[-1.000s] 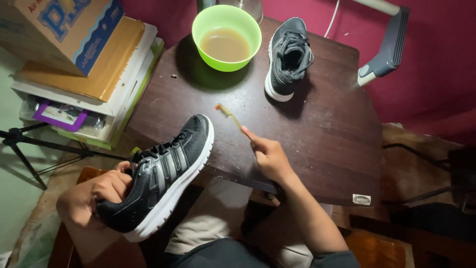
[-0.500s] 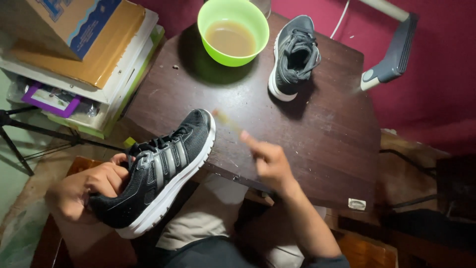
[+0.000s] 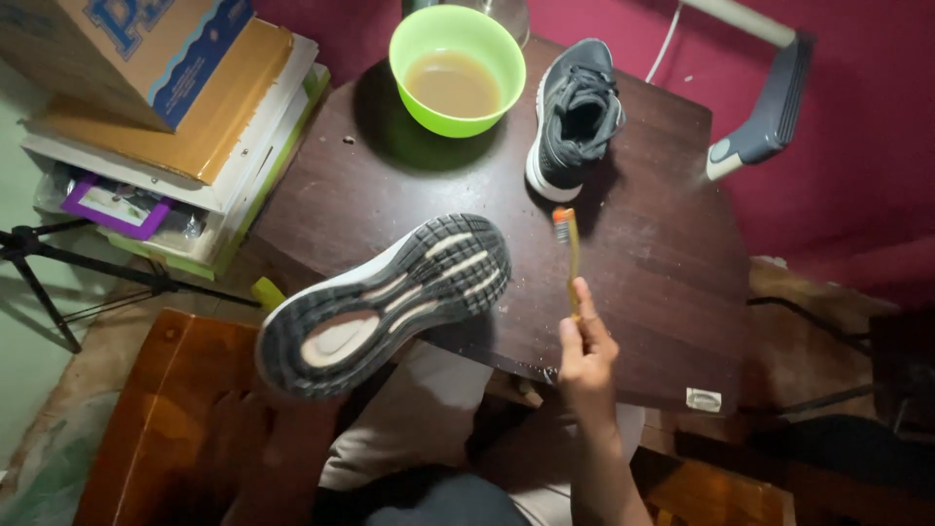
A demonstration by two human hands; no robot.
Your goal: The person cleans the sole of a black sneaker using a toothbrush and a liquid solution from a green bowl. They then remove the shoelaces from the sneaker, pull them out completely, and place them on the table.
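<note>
Head view: your right hand grips a toothbrush, bristles pointing far; the shoe, sole up, lies left of it, your left hand hidden beneath.

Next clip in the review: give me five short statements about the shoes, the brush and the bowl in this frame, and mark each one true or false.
1. The raised shoe shows its sole to the camera. True.
2. The right hand holds a toothbrush with its bristles up. True.
3. The green bowl is empty. False: it holds brownish liquid.
4. The second shoe lies on its side on the floor. False: it stands upright on the dark wooden table, beside the bowl.
5. The toothbrush bristles touch the raised sole. False: they are apart.
</note>
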